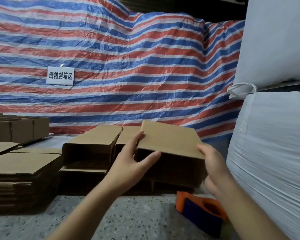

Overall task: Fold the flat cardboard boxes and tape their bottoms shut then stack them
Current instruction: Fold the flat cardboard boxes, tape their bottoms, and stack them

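Observation:
A folded brown cardboard box [170,137] sits tilted on top of a stack of folded boxes [93,146] at the centre, its open side facing me. My left hand [132,163] grips its left edge, thumb at the opening. My right hand [213,163] holds its right front corner. A pile of flat cardboard boxes [21,172] lies on the floor at the left. An orange and blue tape dispenser [201,208] lies on the floor under my right forearm.
White woven sacks [274,144] are stacked close on the right. A red, white and blue striped tarp [111,66] with a white paper sign [60,76] hangs behind. More folded boxes [19,129] stand at the far left. The floor [137,219] is speckled grey.

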The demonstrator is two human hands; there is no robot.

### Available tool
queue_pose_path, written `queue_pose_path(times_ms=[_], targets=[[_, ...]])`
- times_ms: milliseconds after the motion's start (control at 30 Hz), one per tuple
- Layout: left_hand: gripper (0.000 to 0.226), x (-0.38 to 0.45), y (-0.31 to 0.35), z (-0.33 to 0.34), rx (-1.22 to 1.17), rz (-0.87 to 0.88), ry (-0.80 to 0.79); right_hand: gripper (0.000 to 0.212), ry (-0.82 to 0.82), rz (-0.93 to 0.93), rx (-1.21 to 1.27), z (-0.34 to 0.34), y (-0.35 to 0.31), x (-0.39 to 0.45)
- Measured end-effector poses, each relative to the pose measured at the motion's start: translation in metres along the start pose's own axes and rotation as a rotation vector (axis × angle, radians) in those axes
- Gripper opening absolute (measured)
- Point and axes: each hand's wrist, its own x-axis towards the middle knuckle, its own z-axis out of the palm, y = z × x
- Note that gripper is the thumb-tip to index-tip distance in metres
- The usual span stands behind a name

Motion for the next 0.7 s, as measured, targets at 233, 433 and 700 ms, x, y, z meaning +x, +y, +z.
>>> queue_pose_path(times_ms=[233, 433, 700], targets=[[0.056, 0.109, -0.015, 0.047, 0.366, 0.060, -0.144, 0.017, 0.064, 0.025, -0.093, -0.028, -0.028, 0.091], [0.053, 0.152, -0.065, 0.084, 0.649, 0.021, -0.285, 0.023, 0.126, 0.034, -0.189, -0.042, -0.008, 0.165], [0.036, 0.184, -0.104, 0.112, 1.134, 0.196, -0.257, 0.023, 0.079, 0.153, -0.154, -0.049, 0.029, 0.225]])
